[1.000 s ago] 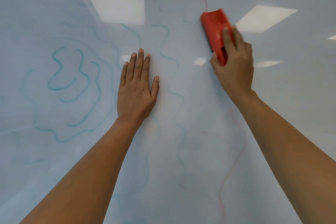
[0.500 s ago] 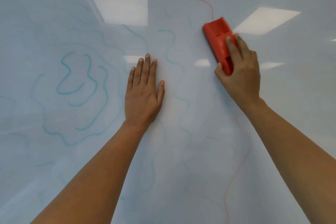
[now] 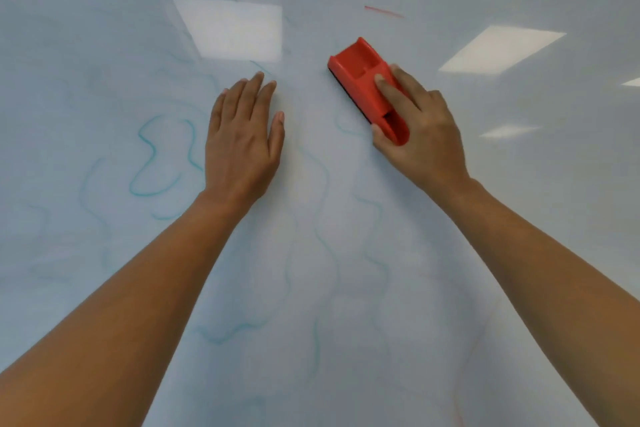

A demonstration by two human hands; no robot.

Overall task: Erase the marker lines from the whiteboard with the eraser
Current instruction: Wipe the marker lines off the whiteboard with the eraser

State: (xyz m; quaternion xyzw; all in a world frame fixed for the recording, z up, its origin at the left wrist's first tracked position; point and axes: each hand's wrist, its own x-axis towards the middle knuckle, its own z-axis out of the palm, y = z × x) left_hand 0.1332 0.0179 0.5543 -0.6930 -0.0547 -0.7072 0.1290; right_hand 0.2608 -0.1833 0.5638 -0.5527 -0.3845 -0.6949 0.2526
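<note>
A glossy whiteboard [image 3: 519,218] fills the whole view. My right hand [image 3: 420,135] grips a red eraser [image 3: 360,80] and presses it flat on the board, upper centre, its long side angled up-left. My left hand [image 3: 242,146] lies flat on the board beside it, fingers together and palm down. Wavy teal marker lines [image 3: 152,163] run left of my left hand, and more teal lines [image 3: 325,243] run down between my forearms. A short red stroke [image 3: 382,11] sits above the eraser. A faint red line [image 3: 474,350] trails down at the lower right.
Reflections of ceiling light panels [image 3: 232,28] shine on the board at the upper left and upper right [image 3: 498,48]. Faint smeared teal traces cover the left part of the board.
My right hand has dragged the eraser down and left, wiping away the lower part of the curved red line; only a short red stroke remains above. The view has shifted.
</note>
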